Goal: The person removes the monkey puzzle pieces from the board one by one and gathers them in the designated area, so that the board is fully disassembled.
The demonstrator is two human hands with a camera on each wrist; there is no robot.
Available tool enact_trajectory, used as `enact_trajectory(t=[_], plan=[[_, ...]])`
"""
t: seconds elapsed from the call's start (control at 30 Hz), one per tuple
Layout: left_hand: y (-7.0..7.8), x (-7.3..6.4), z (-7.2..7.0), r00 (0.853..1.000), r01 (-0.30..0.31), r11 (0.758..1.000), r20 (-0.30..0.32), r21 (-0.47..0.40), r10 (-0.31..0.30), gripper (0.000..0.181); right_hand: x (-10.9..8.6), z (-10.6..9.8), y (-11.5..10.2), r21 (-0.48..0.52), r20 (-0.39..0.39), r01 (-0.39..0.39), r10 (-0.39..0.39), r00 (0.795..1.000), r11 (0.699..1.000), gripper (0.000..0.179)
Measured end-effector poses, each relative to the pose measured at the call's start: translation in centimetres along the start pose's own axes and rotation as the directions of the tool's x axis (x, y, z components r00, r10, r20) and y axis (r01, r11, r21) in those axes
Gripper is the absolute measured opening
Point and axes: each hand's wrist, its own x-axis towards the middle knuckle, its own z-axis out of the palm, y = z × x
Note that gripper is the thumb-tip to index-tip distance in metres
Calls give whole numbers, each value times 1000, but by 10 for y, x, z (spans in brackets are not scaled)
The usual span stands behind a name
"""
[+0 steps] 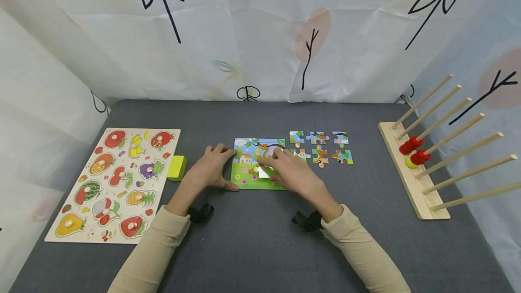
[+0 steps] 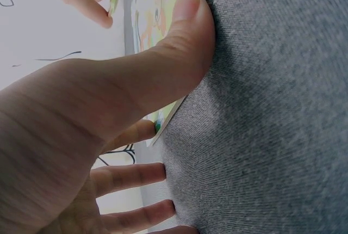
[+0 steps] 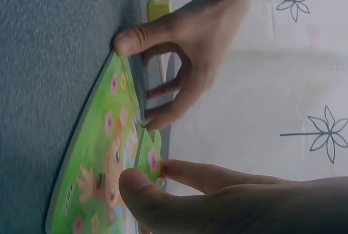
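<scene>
A jigsaw board (image 1: 257, 186) with a green meadow picture lies on the table between both hands. My left hand (image 1: 209, 168) rests at its left side, thumb on the near corner and index fingertip at the left edge. The other left fingers are spread, as the left wrist view shows. Over the board, my right hand (image 1: 295, 173) pinches a green puzzle piece (image 3: 145, 155) with a pink flower between thumb and index finger. That piece is tilted up from the picture, and the right hand covers part of the board in the head view.
Several loose puzzle pieces (image 1: 319, 138) lie in two rows right of the board. To the left are a fruit picture board (image 1: 130, 131) and a yellow-green block (image 1: 177, 168). A wooden peg stand (image 1: 419, 189) with red rings (image 1: 411, 145) is at the right edge.
</scene>
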Motion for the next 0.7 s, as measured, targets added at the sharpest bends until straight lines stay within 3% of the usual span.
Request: enact_trajectory(t=[0.7], plan=[[0,0,0,1000,4,1000,0,5,-4,105,-34,-13,43,-46,-25,-53,51,998,998,50]])
